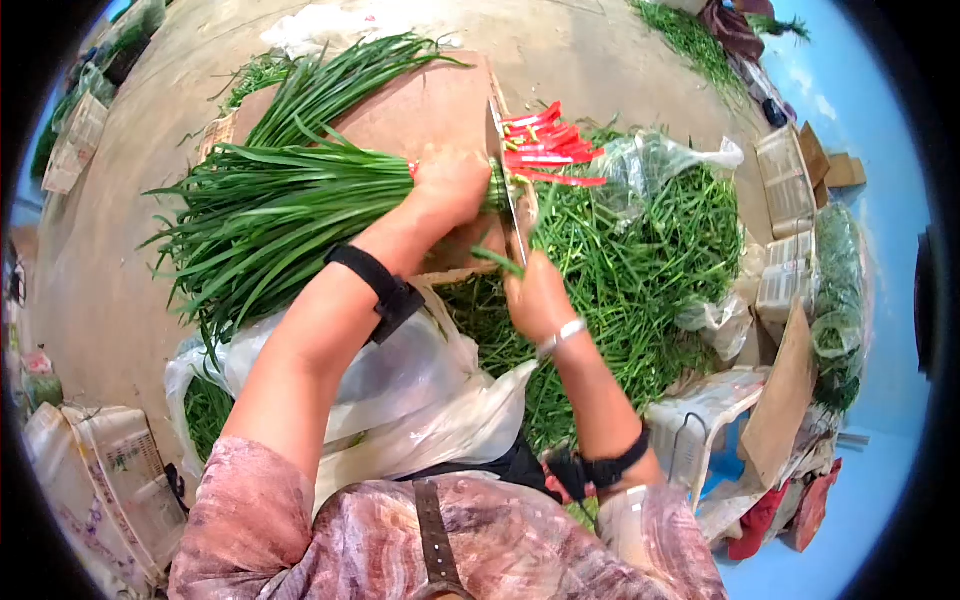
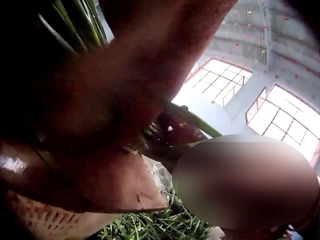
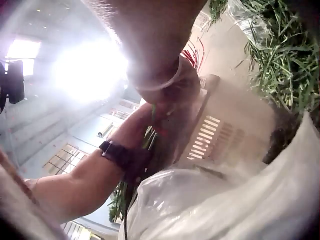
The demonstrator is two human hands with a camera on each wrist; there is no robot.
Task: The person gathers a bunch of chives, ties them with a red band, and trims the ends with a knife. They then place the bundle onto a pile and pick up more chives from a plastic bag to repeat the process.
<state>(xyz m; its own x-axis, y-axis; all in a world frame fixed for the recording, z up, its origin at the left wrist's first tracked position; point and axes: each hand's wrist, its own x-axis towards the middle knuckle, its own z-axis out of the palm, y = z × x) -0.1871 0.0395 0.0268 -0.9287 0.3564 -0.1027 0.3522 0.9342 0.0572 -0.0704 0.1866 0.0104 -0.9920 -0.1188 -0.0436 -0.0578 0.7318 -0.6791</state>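
Note:
In the head view my left hand (image 1: 455, 185) grips a bunch of garlic chives (image 1: 290, 200) near its stalk ends, on a brown board (image 1: 420, 105). The long leaves fan out to the left. My right hand (image 1: 540, 300) holds a knife (image 1: 516, 215), its blade along the board's right edge, right at the stalk ends. A short green stalk (image 1: 497, 261) shows beside the right thumb. Behind the gripped bunch lies another bunch of chives (image 1: 345, 85). Several red ties (image 1: 550, 150) hang beyond the blade. In the left wrist view the left hand (image 2: 100, 100) is dark, its fingers mostly hidden.
A heap of loose green trimmings (image 1: 640, 270) spreads right of the board, with clear plastic (image 1: 650, 165) on it. White plastic sheeting (image 1: 400, 385) covers the lap. A slotted crate (image 3: 202, 142) stands under the board. More crates (image 1: 785, 190) line the right side.

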